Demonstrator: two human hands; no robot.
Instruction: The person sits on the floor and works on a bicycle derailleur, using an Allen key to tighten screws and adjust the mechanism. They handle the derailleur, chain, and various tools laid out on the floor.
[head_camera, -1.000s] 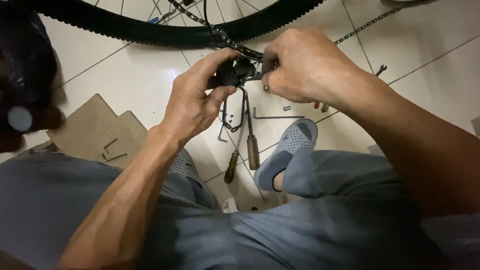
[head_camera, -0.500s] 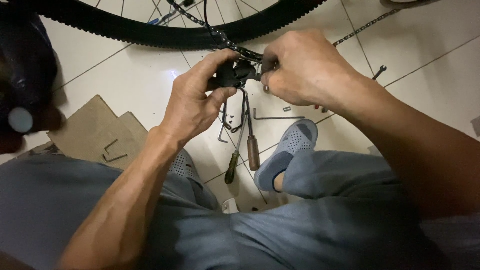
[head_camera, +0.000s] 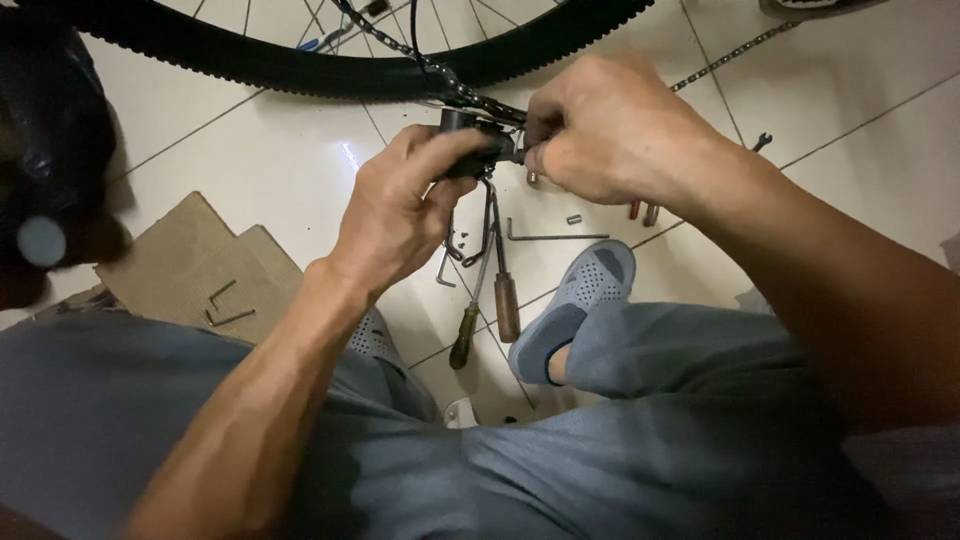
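Black metal fills your left hand (head_camera: 400, 205), clamped around a small chain tool (head_camera: 468, 150) just below the bicycle tyre (head_camera: 300, 65). Your right hand (head_camera: 610, 130) pinches its end where the chain (head_camera: 470, 98) enters, above screwdrivers (head_camera: 490, 290) on the tiled floor (head_camera: 250, 150).

The right hand (head_camera: 610, 125) covered its own fingertips and the end of the black chain tool (head_camera: 470, 150), so its grip there could not be made out. The bicycle tyre (head_camera: 300, 60) ran off the top edge. A dark blurred object (head_camera: 50, 150) at the left edge stayed unidentifiable. Small bits (head_camera: 640, 210) on the floor were too tiny to name.
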